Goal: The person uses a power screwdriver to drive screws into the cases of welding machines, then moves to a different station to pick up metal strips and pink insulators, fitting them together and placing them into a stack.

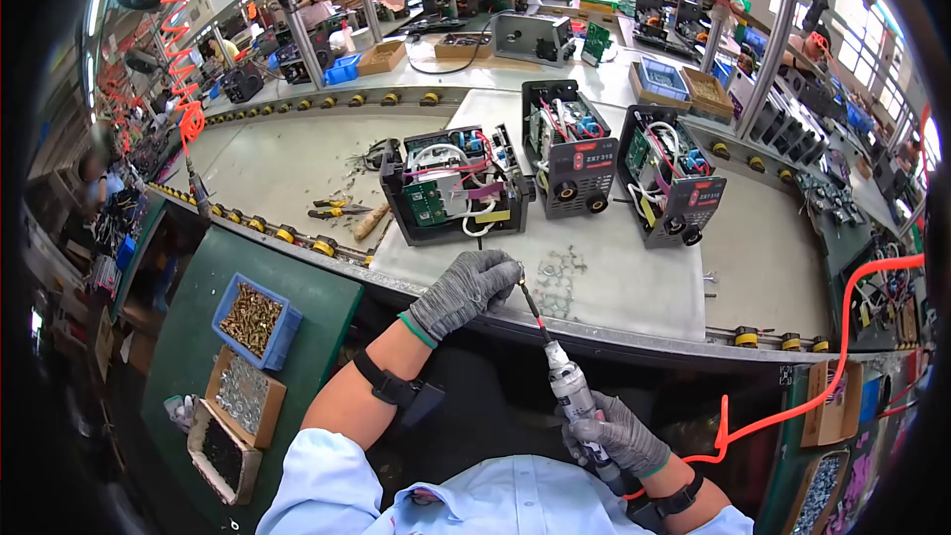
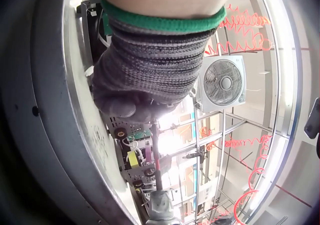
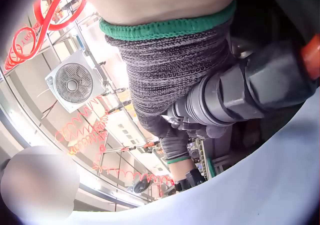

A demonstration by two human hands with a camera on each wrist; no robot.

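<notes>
My gloved right hand (image 1: 621, 434) grips a silver pneumatic screwdriver (image 1: 572, 383), its long bit (image 1: 536, 309) pointing up and away toward the bench edge. With bent fingers my gloved left hand (image 1: 468, 292) pinches a small brass-coloured screw (image 1: 521, 274) at the bit's tip; the glove hides most of it. In the left wrist view the bit (image 2: 156, 147) runs up to these fingers. Beyond the hands, an opened machine (image 1: 451, 188) with wires and a green board lies on the bench. Two more machines, marked ZX7 315, stand to its right (image 1: 570, 159) (image 1: 674, 178).
Loose small screws (image 1: 560, 277) lie on the pale board. Pliers (image 1: 339, 208) rest farther left. A blue bin of brass screws (image 1: 287, 337) and cardboard boxes (image 1: 265, 426) sit on the green side table (image 1: 322, 302). An orange air hose (image 1: 842, 337) loops at the right.
</notes>
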